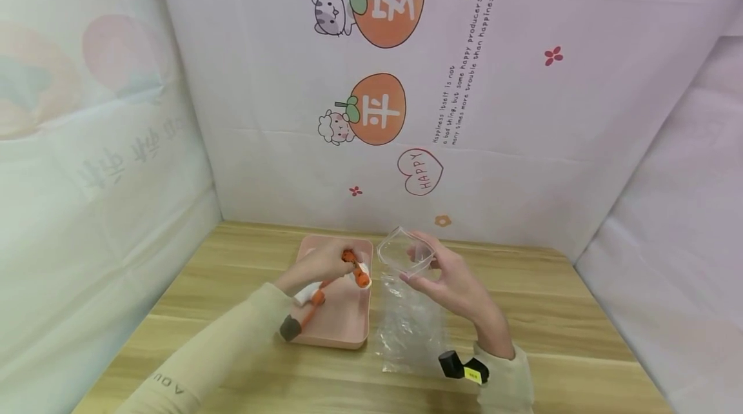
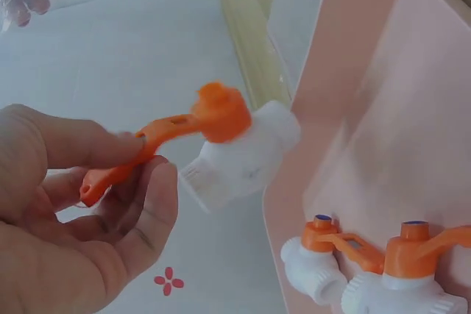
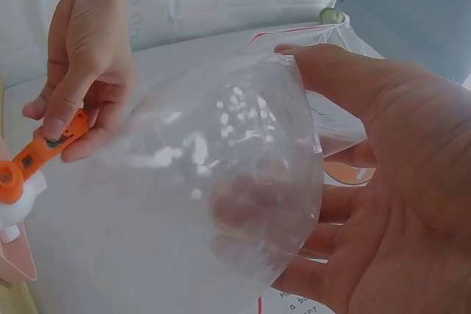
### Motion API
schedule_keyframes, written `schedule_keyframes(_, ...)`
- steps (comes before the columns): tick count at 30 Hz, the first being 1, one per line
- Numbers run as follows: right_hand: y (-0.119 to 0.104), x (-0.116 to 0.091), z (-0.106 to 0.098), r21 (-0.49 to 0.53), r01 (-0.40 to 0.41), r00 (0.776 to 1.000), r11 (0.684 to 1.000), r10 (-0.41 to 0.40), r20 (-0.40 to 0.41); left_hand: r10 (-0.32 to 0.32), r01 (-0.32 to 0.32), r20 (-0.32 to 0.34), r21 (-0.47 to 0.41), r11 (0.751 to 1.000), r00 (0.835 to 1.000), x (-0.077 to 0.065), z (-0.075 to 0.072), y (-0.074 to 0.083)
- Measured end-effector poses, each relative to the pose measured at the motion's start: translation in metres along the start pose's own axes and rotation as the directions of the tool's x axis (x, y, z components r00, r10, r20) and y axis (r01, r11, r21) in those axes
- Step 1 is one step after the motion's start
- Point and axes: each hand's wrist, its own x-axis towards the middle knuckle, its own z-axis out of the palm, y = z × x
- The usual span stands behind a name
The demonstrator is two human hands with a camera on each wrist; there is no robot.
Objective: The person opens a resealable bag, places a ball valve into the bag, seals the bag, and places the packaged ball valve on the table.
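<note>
My left hand (image 1: 325,264) pinches the orange lever handle of a white plastic ball valve (image 2: 254,154), over the right side of a pink tray (image 1: 346,325). In the left wrist view, the valve's white body hangs off the far end of the handle, near the tray wall. With thumb and fingers spread, my right hand (image 1: 455,277) holds the gaping mouth of a clear plastic zip bag (image 3: 199,174). The bag's lower part lies along the table. More ball valves (image 2: 401,284) with orange handles lie in the tray.
The tray and bag lie side by side on a wood-grain table (image 1: 522,330). A printed white cloth wall (image 1: 522,143) rises behind the table, with more cloth at both sides. A black device with a yellow label (image 1: 473,373) sits at the right wrist.
</note>
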Motion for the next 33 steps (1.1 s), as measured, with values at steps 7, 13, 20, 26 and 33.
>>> schedule_keyframes(7,-0.001,0.000,0.000,-0.012,-0.013,1.000,1.000,0.013,-0.005,-0.002,-0.020,-0.144,-0.148,0.989,0.990,0.001,0.000,0.000)
schedule_keyframes(13,0.000,0.000,-0.002,0.003,0.000,1.000,1.000,0.000,-0.008,-0.039,-0.066,-0.220,-0.448,0.892,0.975,0.000,-0.007,0.006)
schedule_keyframes(20,-0.031,-0.001,-0.011,0.002,-0.007,1.000,1.000,0.007,-0.011,0.005,-0.174,-0.256,-0.640,0.748,0.967,-0.009,-0.024,0.021)
schedule_keyframes(26,-0.008,0.000,-0.003,0.010,-0.005,1.000,1.000,0.005,-0.020,0.005,-0.177,-0.262,-0.638,0.750,0.965,-0.013,-0.034,0.029)
schedule_keyframes(33,0.004,0.000,-0.002,-0.009,0.010,1.000,1.000,-0.010,-0.012,0.043,-0.205,-0.284,-0.570,0.796,0.958,-0.020,-0.049,0.044)
